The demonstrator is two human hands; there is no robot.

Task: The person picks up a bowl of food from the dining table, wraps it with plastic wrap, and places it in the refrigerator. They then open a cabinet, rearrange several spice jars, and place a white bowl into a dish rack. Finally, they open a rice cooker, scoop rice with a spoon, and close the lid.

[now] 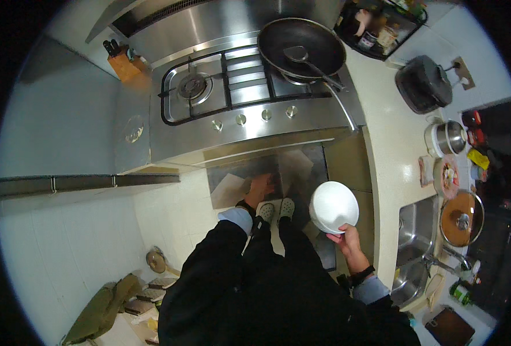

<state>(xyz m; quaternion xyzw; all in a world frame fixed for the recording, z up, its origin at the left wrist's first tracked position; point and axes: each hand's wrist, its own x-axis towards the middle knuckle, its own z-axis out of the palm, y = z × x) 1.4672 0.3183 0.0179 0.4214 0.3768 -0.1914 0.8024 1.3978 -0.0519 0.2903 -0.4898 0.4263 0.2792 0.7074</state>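
Note:
My right hand grips the rim of a white bowl. The bowl is held in front of the counter cabinets, and its inside looks bare. My left hand is blurred and reaches forward over the floor with nothing seen in it. Ahead is a steel gas hob. On its right burner rests a dark wok, with a metal spatula lying inside. The wok's handle sticks out past the hob's front edge. The left burner has no pan on it.
A knife block stands left of the hob. Along the right counter are a black appliance, a steel pot, a plate of food, a glass lid and a double sink. A condiment rack stands behind.

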